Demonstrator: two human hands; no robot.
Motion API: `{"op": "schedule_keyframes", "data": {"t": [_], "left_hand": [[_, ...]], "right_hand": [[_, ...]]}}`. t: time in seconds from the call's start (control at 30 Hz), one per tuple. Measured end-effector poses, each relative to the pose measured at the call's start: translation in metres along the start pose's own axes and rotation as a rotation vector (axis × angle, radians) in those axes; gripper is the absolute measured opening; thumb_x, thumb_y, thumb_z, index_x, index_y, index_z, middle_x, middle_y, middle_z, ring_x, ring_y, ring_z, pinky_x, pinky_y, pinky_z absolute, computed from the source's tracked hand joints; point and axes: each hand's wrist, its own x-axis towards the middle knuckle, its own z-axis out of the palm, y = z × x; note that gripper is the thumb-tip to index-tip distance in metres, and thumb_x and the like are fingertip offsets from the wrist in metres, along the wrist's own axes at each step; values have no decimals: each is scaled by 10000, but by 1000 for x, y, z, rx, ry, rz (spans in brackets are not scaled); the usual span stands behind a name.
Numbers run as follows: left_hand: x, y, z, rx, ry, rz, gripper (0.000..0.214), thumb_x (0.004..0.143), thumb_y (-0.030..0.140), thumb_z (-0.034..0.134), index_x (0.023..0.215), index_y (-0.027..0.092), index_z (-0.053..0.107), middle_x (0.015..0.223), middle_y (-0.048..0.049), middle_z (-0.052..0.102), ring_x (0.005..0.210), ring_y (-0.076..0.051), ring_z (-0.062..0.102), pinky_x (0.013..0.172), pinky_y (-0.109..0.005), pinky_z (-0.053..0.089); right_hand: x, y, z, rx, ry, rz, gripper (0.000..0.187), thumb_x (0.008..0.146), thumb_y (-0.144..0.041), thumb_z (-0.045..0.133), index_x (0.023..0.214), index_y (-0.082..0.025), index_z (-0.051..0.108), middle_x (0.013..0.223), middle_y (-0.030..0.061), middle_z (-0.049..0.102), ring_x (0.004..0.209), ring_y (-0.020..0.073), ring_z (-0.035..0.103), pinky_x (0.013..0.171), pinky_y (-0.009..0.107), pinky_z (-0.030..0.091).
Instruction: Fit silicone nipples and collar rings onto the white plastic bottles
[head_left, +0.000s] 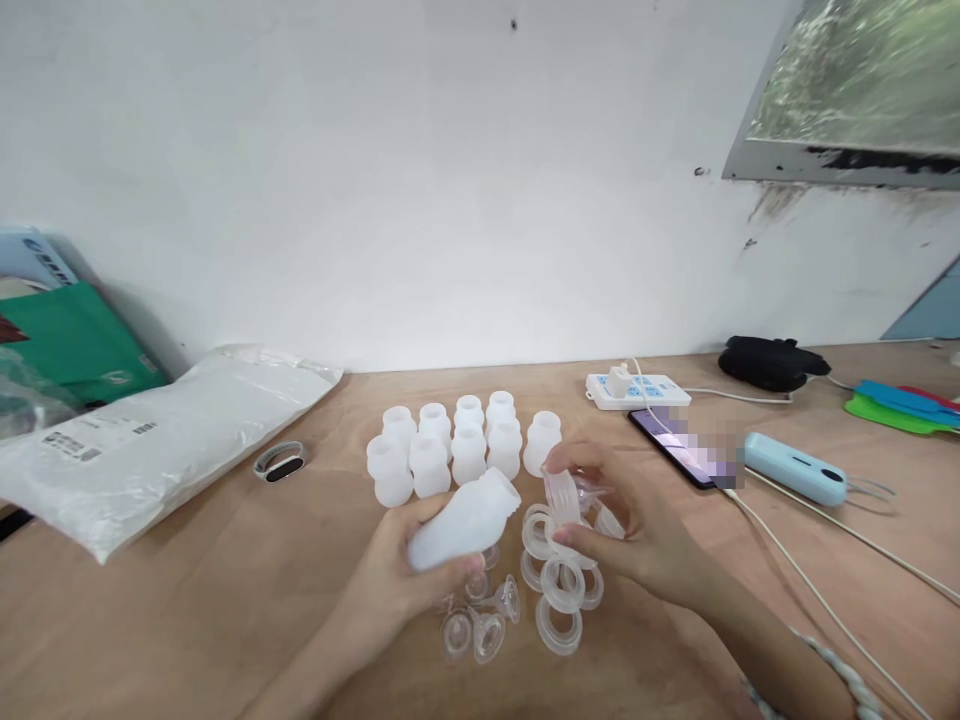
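My left hand (394,575) is wrapped round a white baby bottle (459,522), tilted with its open neck up and to the right. My right hand (637,535) pinches a clear threaded bottle collar (559,498) between thumb and fingers. A clear silicone nipple (591,490) shows on the palm side of that collar. The bottle's neck and the collar are apart. Several loose clear rings (559,625) lie below my right hand. Several clear nipples (489,635) lie below my left hand. Behind both hands, several white bottles (469,455) stand upright with open necks.
A white plastic package (195,420) and a fitness band (280,462) lie on the left. To the right are a power strip (664,390), a phone (675,445), a light-blue device (795,470), cables and a black pouch (772,363). A white wall (375,200) closes the back.
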Motion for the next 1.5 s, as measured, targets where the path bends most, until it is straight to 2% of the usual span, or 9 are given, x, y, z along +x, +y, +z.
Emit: {"op": "schedule_keyframes", "data": {"t": [0.17,0.27,0.4,0.6,0.83,1.03,1.1,1.3,1.5], "left_hand": [[1,4,3,37,-21,66,370,784,372,722,1109,195,730,881,-26,762,726,-221,667,632,-291,558],[0,8,7,51,-64,83,349,787,350,732,1104,203,727,942,-30,768,809,-250,692,701,-319,577],[-1,8,8,47,-84,88,321,786,344,744,1077,209,728,894,-18,764,803,-251,699,665,-297,576],[-2,6,9,47,-21,119,403,823,344,721,1208,230,686,988,-19,769,811,-242,700,704,-312,583],[-3,-4,8,53,91,129,803,733,368,817,1449,288,461,1110,-56,739,915,-269,673,784,-360,544],[-3,-7,3,52,238,204,611,922,368,603,1474,342,341,1170,-54,660,770,-175,593,687,-320,456],[-4,-8,2,40,237,204,547,947,371,564,1451,343,354,1168,-49,642,792,-175,580,703,-328,451],[-3,-11,3,22,211,200,437,989,394,498,1405,325,380,1139,-41,625,805,-176,560,742,-349,427],[-3,-11,2,-32,207,145,369,1005,464,452,1333,296,428,1117,-52,608,836,-194,534,798,-366,433]], "right_hand": [[2,-7,9,-34,-240,37,307,850,-308,709,1136,-255,609,1040,37,627,938,207,605,819,335,496],[6,-10,15,-24,-189,27,115,858,-283,682,918,-216,610,899,15,585,805,173,560,709,298,456],[11,-16,12,-27,-113,40,118,844,-257,688,830,-214,580,842,-1,563,772,159,517,667,274,413],[14,-22,16,-3,-278,145,122,860,-226,659,779,-202,571,803,-25,513,718,131,484,617,246,392],[20,-21,16,-11,-132,41,148,859,-247,619,732,-206,557,745,-18,512,667,139,469,584,257,372],[57,-6,-46,-426,255,-78,176,866,-264,592,713,-216,520,706,-20,461,639,147,443,575,266,359],[75,12,-63,-568,290,-55,109,859,-268,593,777,-206,557,785,3,498,660,153,473,599,273,383],[113,72,-70,-714,-89,17,64,835,-222,630,791,-176,636,787,8,515,672,158,520,659,284,394],[115,94,-65,-653,-329,62,113,849,-231,625,899,-186,716,893,45,628,710,169,599,658,277,424]]}}
